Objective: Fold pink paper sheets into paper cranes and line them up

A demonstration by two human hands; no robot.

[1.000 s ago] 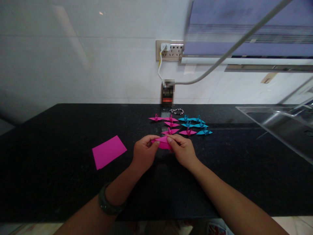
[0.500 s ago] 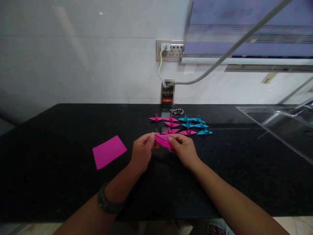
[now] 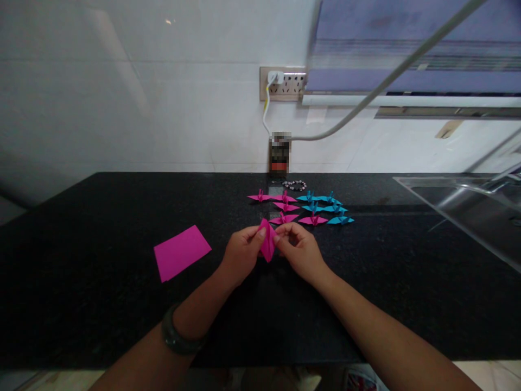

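Observation:
Both my hands pinch a small folded pink paper just above the black countertop. My left hand grips its left side with thumb and fingers closed. My right hand grips its right side, fingers curled. The paper stands roughly on end between my fingertips. A dark bracelet sits on my left wrist. Just beyond my hands lie several finished pink paper cranes and, to their right, several blue paper cranes.
A flat pink paper sheet lies on the counter left of my hands. A beaded bracelet and a small dark object sit by the wall under a socket. A steel sink is at the right.
The folded pink paper has turned from lying flat and wide between my hands to standing narrow and upright. My fingertips have drawn closer together.

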